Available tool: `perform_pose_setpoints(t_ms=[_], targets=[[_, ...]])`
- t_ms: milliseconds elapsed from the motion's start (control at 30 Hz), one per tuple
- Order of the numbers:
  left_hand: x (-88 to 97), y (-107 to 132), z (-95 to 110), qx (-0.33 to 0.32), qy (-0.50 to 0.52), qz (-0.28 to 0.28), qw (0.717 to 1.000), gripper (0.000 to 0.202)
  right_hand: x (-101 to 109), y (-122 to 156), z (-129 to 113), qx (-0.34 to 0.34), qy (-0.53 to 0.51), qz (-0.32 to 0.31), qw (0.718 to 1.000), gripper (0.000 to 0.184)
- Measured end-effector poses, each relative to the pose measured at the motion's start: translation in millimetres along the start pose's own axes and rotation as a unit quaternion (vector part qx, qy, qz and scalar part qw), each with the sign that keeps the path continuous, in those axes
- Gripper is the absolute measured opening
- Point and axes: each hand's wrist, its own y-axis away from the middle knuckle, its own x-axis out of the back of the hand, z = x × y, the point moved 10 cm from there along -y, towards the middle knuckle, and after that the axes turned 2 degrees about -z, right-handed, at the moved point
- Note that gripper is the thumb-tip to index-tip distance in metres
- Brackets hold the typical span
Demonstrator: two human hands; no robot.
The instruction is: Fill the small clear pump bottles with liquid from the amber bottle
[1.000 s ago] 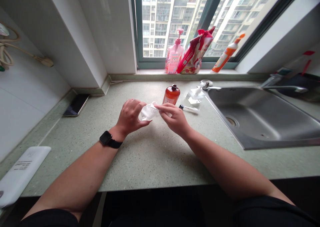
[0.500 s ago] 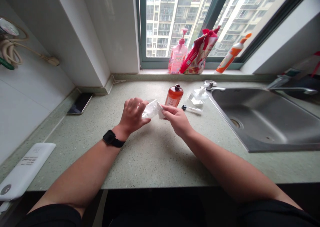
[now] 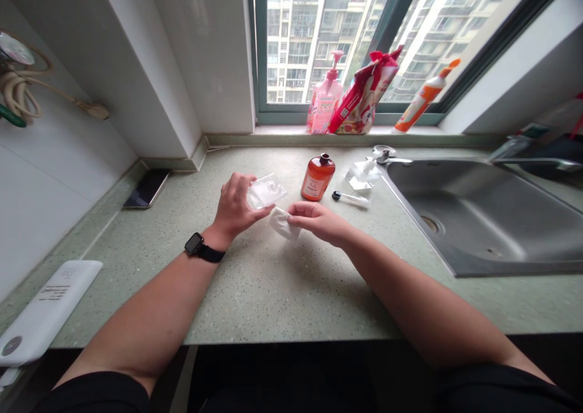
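From the grip of the left hand [image 3: 233,205] juts a clear container [image 3: 268,191] rightward.

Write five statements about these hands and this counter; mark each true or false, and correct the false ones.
1. The left hand holds a clear boxy container. True.
2. The right hand pinches a thin white sheet. True.
3. A white stick with a black end lies beside the glossy amber bottle. True.
4. That bottle is capped. False: it stands uncapped.
5. A black square-faced watch circles the right wrist. False: that watch is on the left.
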Motion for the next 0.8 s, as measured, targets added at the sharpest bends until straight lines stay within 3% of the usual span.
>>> perform_pose_setpoints(t_ms=[100,167,233,300,467,600,700,800], targets=[[-0.9,0,-1,0.003,0.028,-0.002,1.0,0.067,-24,8,1,-0.012,0.096,-0.123,0.988,0.027],[-3.1,0,0,-0.001,0.043,-0.012,0.999,0.067,-33,12,2,-0.004,0.199,-0.161,0.967,0.023],[-5.8,0,0,-0.005,0.055,-0.025,0.998,0.067,-29,11,-3,0.024,0.309,-0.131,0.942,0.018],[-8.2,0,1,-0.008,0.065,-0.036,0.997,0.066,-14,8,-14,0.055,0.381,-0.061,0.921,0.017],[-15.5,1,-4,0.005,0.09,-0.063,0.994,0.062,44,12,-29,0.042,0.379,0.058,0.923,0.024],[-24.2,2,-7,0.022,0.116,-0.1,0.988,0.06,111,29,-46,0.082,0.304,0.18,0.932,0.059],[-29.7,3,-7,0.029,0.146,-0.127,0.981,0.06,163,50,-52,0.08,0.323,0.295,0.896,0.067],[-35.0,3,-4,0.032,0.183,-0.157,0.97,0.063,197,68,-51,0.026,0.421,0.353,0.835,0.054]])
